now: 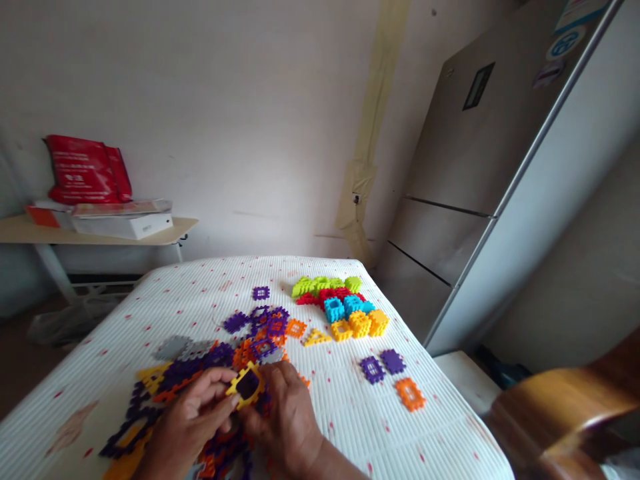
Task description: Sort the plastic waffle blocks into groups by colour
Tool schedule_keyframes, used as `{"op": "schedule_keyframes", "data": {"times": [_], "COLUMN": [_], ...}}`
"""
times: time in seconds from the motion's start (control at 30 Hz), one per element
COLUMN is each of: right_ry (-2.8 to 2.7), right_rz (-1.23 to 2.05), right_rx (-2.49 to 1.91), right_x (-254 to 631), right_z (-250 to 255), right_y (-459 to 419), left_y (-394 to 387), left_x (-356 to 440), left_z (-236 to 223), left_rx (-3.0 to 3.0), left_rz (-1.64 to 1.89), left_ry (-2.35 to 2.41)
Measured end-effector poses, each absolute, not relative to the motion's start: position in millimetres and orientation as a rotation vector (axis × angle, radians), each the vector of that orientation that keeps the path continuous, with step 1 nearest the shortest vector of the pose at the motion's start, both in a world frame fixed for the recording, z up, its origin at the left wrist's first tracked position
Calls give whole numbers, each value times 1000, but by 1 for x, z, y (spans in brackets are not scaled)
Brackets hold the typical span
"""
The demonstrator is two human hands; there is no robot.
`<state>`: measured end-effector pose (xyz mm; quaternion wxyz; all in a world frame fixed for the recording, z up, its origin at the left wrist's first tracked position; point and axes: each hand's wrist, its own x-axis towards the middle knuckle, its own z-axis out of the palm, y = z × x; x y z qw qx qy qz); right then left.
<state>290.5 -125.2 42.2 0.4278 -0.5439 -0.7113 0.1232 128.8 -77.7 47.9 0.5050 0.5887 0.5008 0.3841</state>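
Note:
My left hand (pixel 193 417) pinches a yellow interlocking tile (pixel 256 379) with an open middle, tilted up above a mixed pile. Close beside the tile, my right hand (pixel 285 413) curls its fingers down over the pile; what its fingertips grip, if anything, is hidden. Purple, orange, grey and yellow interlocking tiles lie around and under both hands. Behind them are a purple tile cluster (pixel 275 325), an orange tile (pixel 296 328) and a yellow triangular tile (pixel 317 337).
Sorted rows stand at the back right: green tiles (pixel 320 286), red tiles (pixel 327 295), blue tiles (pixel 334 309) and yellow tiles (pixel 360 324). Two purple tiles and an orange tile (pixel 410 394) lie at right. A fridge (pixel 450 173) and a wooden chair (pixel 565 407) flank the table.

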Motion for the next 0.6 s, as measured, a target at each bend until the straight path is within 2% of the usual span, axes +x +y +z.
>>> {"op": "schedule_keyframes", "data": {"times": [0.2, 0.3, 0.4, 0.6], "right_ry": [-1841, -1781, -1627, -1540], "right_rz": [184, -1, -233, -235], "right_rx": [-1290, -1353, -1653, -2243], "right_x": [296, 320, 362, 418], "right_z": [44, 44, 45, 48], "right_y": [-126, -116, -102, -87], "left_y": [-83, -80, -74, -63], "left_x": [130, 122, 104, 75], "left_z": [48, 51, 53, 50], "left_rx": [1480, 1544, 1593, 1553], "left_rz": [912, 1018, 1171, 1266], "left_ry": [1189, 1219, 1370, 1682]}}
